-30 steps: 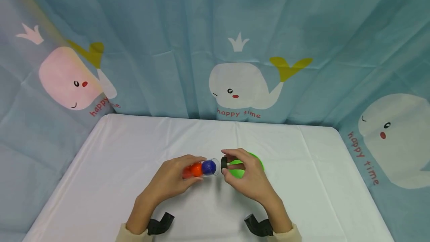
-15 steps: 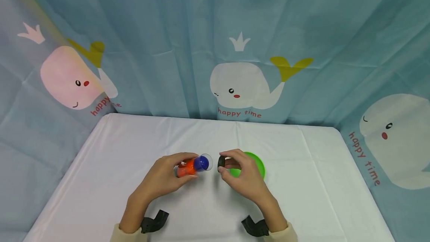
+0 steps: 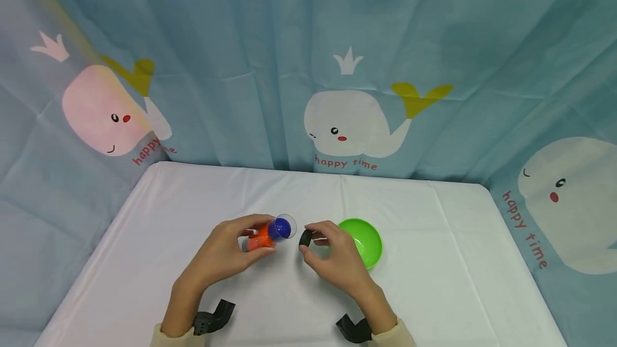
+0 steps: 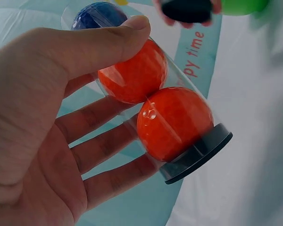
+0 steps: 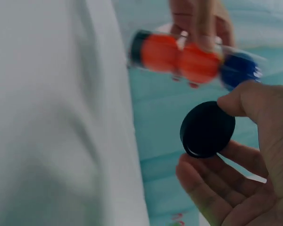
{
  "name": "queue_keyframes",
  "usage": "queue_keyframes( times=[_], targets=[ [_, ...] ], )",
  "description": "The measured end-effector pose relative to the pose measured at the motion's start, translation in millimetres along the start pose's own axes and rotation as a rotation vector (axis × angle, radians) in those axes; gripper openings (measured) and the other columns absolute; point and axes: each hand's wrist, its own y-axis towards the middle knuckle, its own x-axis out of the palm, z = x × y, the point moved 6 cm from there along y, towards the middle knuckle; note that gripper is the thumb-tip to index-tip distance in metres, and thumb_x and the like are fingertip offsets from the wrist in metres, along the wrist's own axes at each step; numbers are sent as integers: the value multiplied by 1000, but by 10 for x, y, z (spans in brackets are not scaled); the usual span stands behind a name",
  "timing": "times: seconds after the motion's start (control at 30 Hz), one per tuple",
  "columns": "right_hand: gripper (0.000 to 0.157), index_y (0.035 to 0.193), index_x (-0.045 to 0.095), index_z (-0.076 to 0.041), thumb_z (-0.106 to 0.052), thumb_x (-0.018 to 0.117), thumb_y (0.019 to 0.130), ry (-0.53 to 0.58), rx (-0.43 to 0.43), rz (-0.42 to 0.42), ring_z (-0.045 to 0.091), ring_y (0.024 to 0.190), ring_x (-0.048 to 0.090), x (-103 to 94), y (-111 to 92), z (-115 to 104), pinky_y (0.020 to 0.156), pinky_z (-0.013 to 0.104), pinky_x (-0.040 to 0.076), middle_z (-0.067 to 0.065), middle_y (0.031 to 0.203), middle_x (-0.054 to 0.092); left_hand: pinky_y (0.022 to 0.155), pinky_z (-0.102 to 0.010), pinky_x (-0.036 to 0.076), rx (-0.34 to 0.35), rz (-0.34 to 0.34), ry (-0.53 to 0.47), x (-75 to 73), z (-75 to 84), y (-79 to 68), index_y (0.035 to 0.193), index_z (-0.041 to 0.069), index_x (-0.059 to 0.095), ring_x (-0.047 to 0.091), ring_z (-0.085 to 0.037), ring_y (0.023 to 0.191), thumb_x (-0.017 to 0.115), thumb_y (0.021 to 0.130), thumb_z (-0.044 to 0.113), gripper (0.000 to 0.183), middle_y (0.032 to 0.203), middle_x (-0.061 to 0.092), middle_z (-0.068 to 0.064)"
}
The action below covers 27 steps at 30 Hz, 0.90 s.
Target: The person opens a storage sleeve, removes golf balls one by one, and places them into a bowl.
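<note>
My left hand [image 3: 222,253] grips a clear plastic tube [image 4: 184,77] with thumb and fingers. Inside it lie two orange balls [image 4: 174,123] and one blue ball [image 3: 279,228], which look like golf balls. A black cap [image 4: 198,155] covers the tube's lower end; the other end, by the blue ball, is uncovered and tilts up to the right in the head view. Between thumb and fingertips, my right hand [image 3: 337,258] pinches a second round black cap [image 5: 207,129]. That cap is a short gap to the right of the tube's uncovered end.
A green bowl [image 3: 375,245] stands on the white-covered table [image 3: 434,283], just behind and right of my right hand, which partly hides it. A blue curtain [image 3: 231,95] with whale prints hangs along the table's back and sides.
Both hands have shifted left, the tube's uncovered end tilting upward. The gap between tube and cap has widened slightly. More of the green bowl now shows.
</note>
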Motion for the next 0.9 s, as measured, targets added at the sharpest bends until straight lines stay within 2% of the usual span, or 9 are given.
queue_keyframes(
  times=[0.2,0.37,0.57,0.7,0.9],
  targets=[
    [36,120,71,-7,-10,84,86,1,32,5,15,102,77,217,-11,66,89,29,64,8,116,75,92,-35,64,2,7,-40,-88,-1,-33,132,25,71,74,-8,109,91,83,39,55,126,76,11],
    [39,121,69,0,-8,84,86,22,82,-9,22,108,78,356,-17,104,93,31,63,17,121,74,93,-35,64,2,6,-59,-121,5,-54,133,26,70,74,-7,110,90,83,41,55,126,75,11],
    [44,129,64,2,-7,80,90,48,93,-58,24,112,73,473,-29,151,96,38,63,19,127,69,93,-35,64,-1,-7,-68,-118,25,-49,133,26,70,74,-8,110,91,83,40,56,127,75,11],
    [44,132,65,2,-6,79,90,30,105,-27,25,109,73,498,-34,246,96,37,63,16,124,69,92,-34,64,-4,-7,-73,-117,35,-50,133,26,70,74,-7,110,91,83,39,56,126,75,12],
    [40,128,69,-5,-8,80,90,-49,105,17,20,111,74,533,-21,408,98,31,61,11,121,69,92,-33,64,7,-9,-86,-111,58,-46,131,25,71,74,-7,111,91,83,37,54,127,76,11]
  ],
)
